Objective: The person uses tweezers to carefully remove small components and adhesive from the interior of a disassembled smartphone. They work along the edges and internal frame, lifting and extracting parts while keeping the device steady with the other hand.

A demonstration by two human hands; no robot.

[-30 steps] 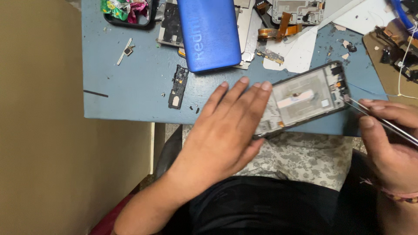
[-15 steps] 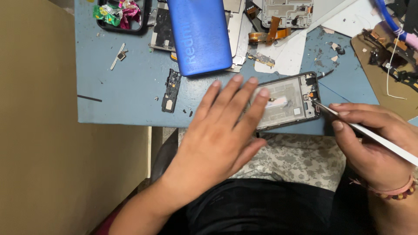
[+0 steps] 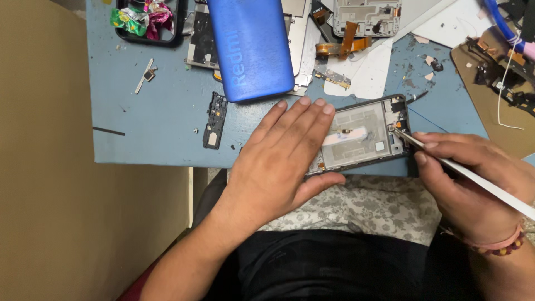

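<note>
The opened phone frame (image 3: 362, 136) lies at the blue mat's (image 3: 161, 128) near edge; left hand (image 3: 281, 164) presses flat on it; right hand (image 3: 471, 178) pinches thin tweezers (image 3: 446, 161) at its corner; blue back cover (image 3: 251, 47) beyond.

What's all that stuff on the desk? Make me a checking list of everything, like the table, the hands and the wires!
Surface: blue work mat, scuffed, with small specks.
Job's things: opened phone frame lying flat at the mat's near edge; thin white tool with its tip at the frame's right end.
Clutter: blue back cover, small black part, black tray of wrappers, another bare frame.
Grippers: left hand flat on the frame's left part; right hand holds the tool.
Cables: orange flex ribbon; thin white wire.
Surroundings: tan wall at left; patterned cloth on the lap.
</note>
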